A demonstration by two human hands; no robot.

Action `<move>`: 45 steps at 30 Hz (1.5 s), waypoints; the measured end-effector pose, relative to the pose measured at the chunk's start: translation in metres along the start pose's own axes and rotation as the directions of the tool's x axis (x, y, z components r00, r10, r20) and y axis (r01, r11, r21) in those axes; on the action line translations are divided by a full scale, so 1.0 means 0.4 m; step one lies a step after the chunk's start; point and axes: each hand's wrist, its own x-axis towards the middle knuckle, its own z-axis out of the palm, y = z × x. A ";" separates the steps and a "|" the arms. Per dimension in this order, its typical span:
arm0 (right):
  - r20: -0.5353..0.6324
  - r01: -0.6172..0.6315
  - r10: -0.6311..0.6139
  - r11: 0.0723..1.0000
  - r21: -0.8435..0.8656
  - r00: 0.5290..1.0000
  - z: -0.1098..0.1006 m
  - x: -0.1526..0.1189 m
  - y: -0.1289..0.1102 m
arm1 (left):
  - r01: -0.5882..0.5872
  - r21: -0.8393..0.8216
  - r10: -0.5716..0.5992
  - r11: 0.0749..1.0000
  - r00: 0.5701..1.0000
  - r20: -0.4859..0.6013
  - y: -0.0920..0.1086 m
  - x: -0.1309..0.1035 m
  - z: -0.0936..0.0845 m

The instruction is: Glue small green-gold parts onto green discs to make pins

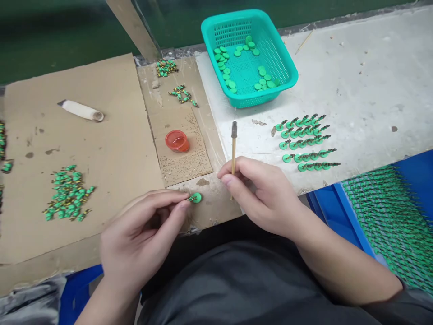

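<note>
Our workbench [358, 76], pale-topped | we see cardboard [111, 153] under the red cup [181, 145] and left of it | left of cup: pale tube [79, 109], heap of green-and-gold pieces [69, 196] | beyond cup: two small clusters [165, 68] | right of cup: teal plastic basket [252, 102], rowed green discs [286, 158]

Your left hand [144, 232] is at 8 o'clock of the view, with thumb and index finger closed in a fine pinch toward 2 o'clock; the other fingers are curled behind. Your left forearm [106, 298] comes in from 7 o'clock. Your right hand [265, 194] is at 4 o'clock, also pinched, its fingertips directed to 10 o'clock. Your right forearm [341, 262], bare below the dark sleeve [402, 307], reaches in from 4 o'clock. The hands are apart.
</note>
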 end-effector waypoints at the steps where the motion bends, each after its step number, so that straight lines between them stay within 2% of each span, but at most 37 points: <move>1: 0.006 -0.019 0.019 1.000 0.010 1.000 0.000 0.000 -0.002 | -0.022 0.007 0.022 1.000 1.000 -0.002 -0.007 0.001 0.000; 4: 0.033 -0.081 0.079 0.996 0.034 0.996 0.004 0.000 -0.012 | -0.033 -0.005 0.033 0.999 0.999 -0.011 -0.020 0.000 0.002; 9: 0.172 -0.103 0.096 0.994 0.028 0.980 0.039 0.004 -0.036 | -0.091 -0.033 0.091 0.995 0.996 0.021 -0.013 0.008 0.007; 14: 0.172 -0.135 0.143 0.989 -0.060 0.975 0.070 0.011 -0.039 | -0.118 -0.036 0.120 0.992 0.992 0.042 -0.005 0.013 0.015; 16: 0.162 -0.146 0.156 0.987 -0.073 0.974 0.073 0.011 -0.038 | -0.075 -0.059 0.076 0.995 0.997 0.014 -0.005 0.009 0.014; 18: 0.162 -0.157 0.165 0.986 -0.058 0.973 0.072 0.010 -0.037 | 0.011 -0.130 -0.015 0.991 0.999 -0.030 -0.006 0.005 0.009; 21: 0.146 -0.189 0.181 0.981 0.043 0.973 0.069 0.007 -0.033 | 0.121 -0.240 -0.134 0.963 0.990 -0.040 -0.006 0.005 -0.007; 24: 0.108 -0.245 0.229 0.953 0.178 0.968 0.067 0.006 -0.026 | 0.147 -0.241 -0.151 0.959 0.989 0.005 0.000 0.012 -0.027; 27: 0.075 -0.269 0.258 0.938 0.219 0.963 0.063 0.004 -0.021 | 0.139 -0.233 -0.130 0.963 0.990 0.055 0.002 0.010 -0.037; 35: 0.073 -0.243 0.234 0.956 0.165 0.970 0.059 -0.003 -0.024 | -0.038 -0.087 0.043 0.995 0.997 0.064 -0.030 -0.028 -0.030; 37: 0.072 -0.251 0.242 0.953 0.171 0.968 0.061 -0.003 -0.024 | -0.155 -0.025 0.156 0.988 0.983 0.100 -0.026 -0.027 -0.036; 39: 0.059 -0.241 0.235 0.956 0.168 0.970 0.061 -0.002 -0.024 | -0.345 0.049 0.333 0.937 0.929 0.161 -0.017 -0.025 -0.039; 41: 0.045 -0.216 0.211 0.965 0.148 0.976 0.058 0.000 -0.025 | -0.505 0.103 0.478 0.857 0.853 0.210 -0.012 -0.026 -0.038; 43: 0.024 -0.177 0.175 0.977 0.120 0.984 0.054 0.002 -0.023 | -0.589 0.151 0.554 0.794 0.803 0.220 -0.013 -0.030 -0.032; 45: -0.010 -0.120 0.122 0.987 0.110 0.992 0.051 0.005 -0.020 | -0.623 0.191 0.587 0.759 0.781 0.213 -0.018 -0.034 -0.024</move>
